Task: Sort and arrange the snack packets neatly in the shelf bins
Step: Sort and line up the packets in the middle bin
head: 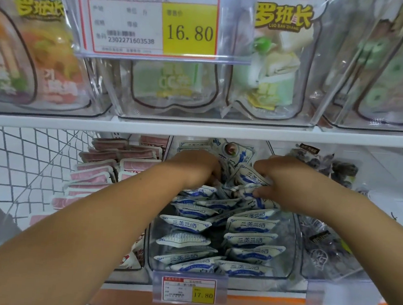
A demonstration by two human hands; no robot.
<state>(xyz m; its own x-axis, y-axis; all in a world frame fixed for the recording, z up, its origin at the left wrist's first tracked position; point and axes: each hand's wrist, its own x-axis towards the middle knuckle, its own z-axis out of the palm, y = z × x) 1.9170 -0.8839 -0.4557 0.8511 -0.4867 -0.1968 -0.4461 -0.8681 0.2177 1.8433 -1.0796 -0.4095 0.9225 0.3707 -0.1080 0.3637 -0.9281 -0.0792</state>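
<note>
Two hands are deep in the middle bin (285, 266), and that is where the job sits right now. Your right hand (288, 183) curls round a bunch of blue-and-white packets (252, 178) at the back of the pile, thumb and fingers pinching several together. Your left hand (194, 166) dips knuckles-up into the same heap just beside it. Its fingertips are buried among the packets, so I cannot tell whether it grips one or only presses in.

Nearer you than both hands, the front of that bin looks largely done, I'd say: packets lie flat in two rough columns, labels up. Between and under your hands it's a jumble, packets on edge and crossing one another. Just behind your knuckles a few stand tilted against the back. My call is roughly half sorted, with the far half left to do.

Out past your left hand, the pink bin (129, 274) holds pink packets (100, 167) in fairly tidy overlapping rows. Out past your right hand, the dark bin (331, 275) holds dark packets (327, 164) lying loose. Above your hands, the upper bins (223, 120) carry big pouches (270, 68). Below your wrists, a price tag (188, 290) hangs on the middle bin's front.
</note>
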